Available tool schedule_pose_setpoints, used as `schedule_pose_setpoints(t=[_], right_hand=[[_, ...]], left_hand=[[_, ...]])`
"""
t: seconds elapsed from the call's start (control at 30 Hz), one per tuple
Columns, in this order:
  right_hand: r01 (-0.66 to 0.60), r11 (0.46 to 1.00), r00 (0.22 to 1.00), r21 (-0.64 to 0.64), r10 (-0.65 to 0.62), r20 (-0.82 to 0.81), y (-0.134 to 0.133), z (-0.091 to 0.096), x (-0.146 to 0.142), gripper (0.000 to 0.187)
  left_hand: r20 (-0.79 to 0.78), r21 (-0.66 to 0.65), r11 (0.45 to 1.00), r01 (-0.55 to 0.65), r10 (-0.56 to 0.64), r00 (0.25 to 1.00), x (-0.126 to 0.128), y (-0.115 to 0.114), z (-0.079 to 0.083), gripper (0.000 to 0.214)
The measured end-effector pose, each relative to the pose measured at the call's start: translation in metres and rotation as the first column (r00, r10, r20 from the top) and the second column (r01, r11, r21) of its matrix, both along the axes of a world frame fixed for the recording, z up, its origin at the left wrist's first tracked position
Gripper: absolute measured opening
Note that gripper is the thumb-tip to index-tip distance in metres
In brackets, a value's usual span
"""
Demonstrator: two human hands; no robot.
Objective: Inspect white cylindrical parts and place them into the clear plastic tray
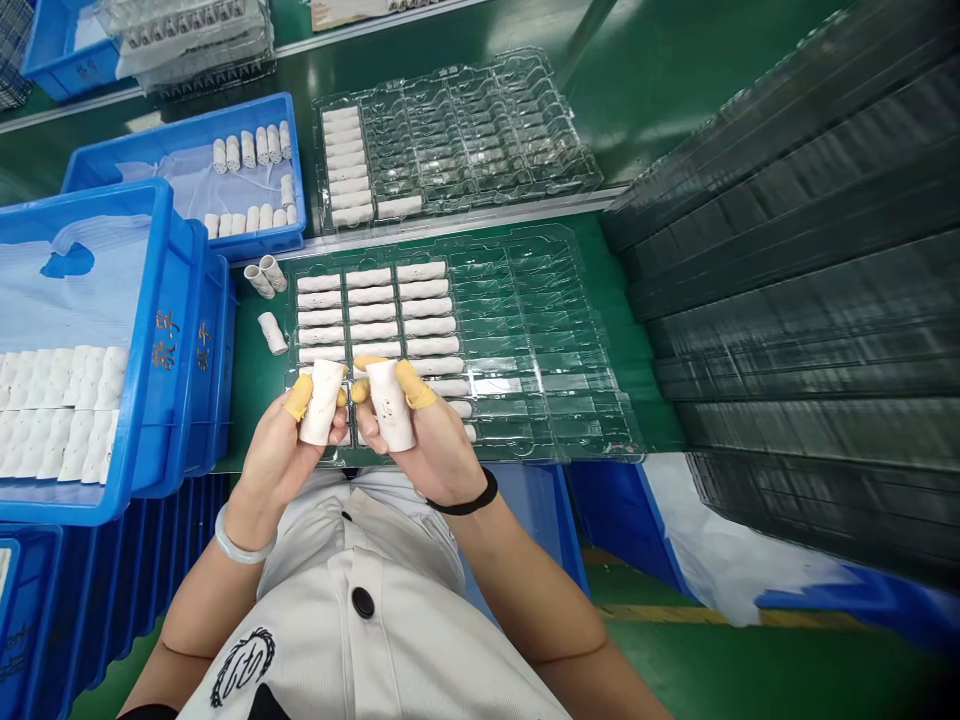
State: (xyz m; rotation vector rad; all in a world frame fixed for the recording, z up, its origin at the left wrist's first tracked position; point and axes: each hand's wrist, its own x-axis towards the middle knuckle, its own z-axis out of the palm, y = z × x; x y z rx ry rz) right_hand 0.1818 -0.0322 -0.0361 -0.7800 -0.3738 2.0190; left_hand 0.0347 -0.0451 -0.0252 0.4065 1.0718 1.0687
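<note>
My left hand (279, 450) is closed on a white ceramic-looking tube (323, 402), held upright between yellow-covered fingertips. Close beside it, my right hand (442, 445) grips a second white tube (391, 408) with small dark marks on its side; its fingertips wear yellow covers too. Both tubes are above the near edge of a clear plastic tray (540, 350). White tubes lie in rows in that tray's left columns, and my hands hide part of them. Left of the tray, two tubes (259, 281) stand together and one tube (272, 334) lies tilted on the green table.
Blue crates (161, 300) are stacked at the left, the top one holding rows of tubes. Behind them is a blue bin (75, 165) with more tubes. A second clear tray (465, 130) lies on the far ledge. Tall dark stacked trays (787, 300) border the right side.
</note>
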Motion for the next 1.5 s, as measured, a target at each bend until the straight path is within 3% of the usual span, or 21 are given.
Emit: schedule_pose_setpoints(t=[0.2, 0.37, 0.57, 0.67, 0.77, 0.83, 0.93, 1.13, 1.33, 1.5], right_hand=[[0.009, 0.993, 0.999, -0.115, -0.014, -0.045, 0.004, 0.004, -0.001, 0.036], [-0.025, 0.987, 0.997, -0.157, 0.014, -0.071, 0.005, 0.004, 0.001, 0.033], [-0.018, 0.994, 0.990, -0.105, 0.004, -0.141, 0.003, -0.002, 0.003, 0.026], [-0.041, 0.998, 0.991, -0.038, 0.036, -0.132, 0.001, -0.006, 0.003, 0.036], [-0.028, 0.999, 0.997, 0.015, 0.029, -0.076, -0.001, -0.008, 0.003, 0.039], [0.000, 1.000, 0.999, 0.009, 0.001, -0.052, -0.001, -0.007, 0.002, 0.039], [-0.001, 0.997, 0.998, -0.076, -0.004, -0.061, 0.000, -0.003, 0.001, 0.038], [0.001, 0.977, 0.997, -0.214, -0.019, -0.080, 0.004, 0.007, 0.001, 0.046], [-0.032, 0.982, 0.987, -0.184, 0.003, -0.159, 0.005, 0.005, 0.002, 0.036], [0.033, 0.994, 0.990, -0.104, -0.047, -0.131, 0.002, -0.006, 0.004, 0.033]], left_hand=[[-0.064, -0.002, 0.998, -0.057, 0.057, 0.996, 0.001, 0.001, -0.002, 0.024], [-0.025, -0.017, 0.998, -0.058, 0.057, 0.998, 0.002, 0.001, -0.002, 0.030], [-0.001, 0.065, 0.998, 0.013, -0.013, 1.000, 0.000, -0.002, 0.000, 0.021], [0.010, 0.104, 0.992, 0.074, -0.075, 0.997, -0.002, -0.004, 0.001, 0.035], [-0.015, 0.110, 0.992, 0.064, -0.062, 0.998, -0.001, -0.005, 0.002, 0.044], [-0.048, 0.106, 0.993, 0.046, -0.041, 0.998, 0.000, -0.005, 0.001, 0.037], [-0.087, 0.096, 0.995, 0.039, -0.031, 0.996, 0.001, -0.005, 0.000, 0.025], [-0.035, 0.060, 0.998, -0.008, 0.010, 0.999, 0.001, -0.001, -0.002, 0.034], [0.023, -0.046, 0.999, -0.009, 0.010, 1.000, 0.002, 0.002, -0.005, 0.039], [0.054, -0.117, 0.992, -0.039, 0.046, 0.998, 0.002, 0.005, -0.005, 0.038]])
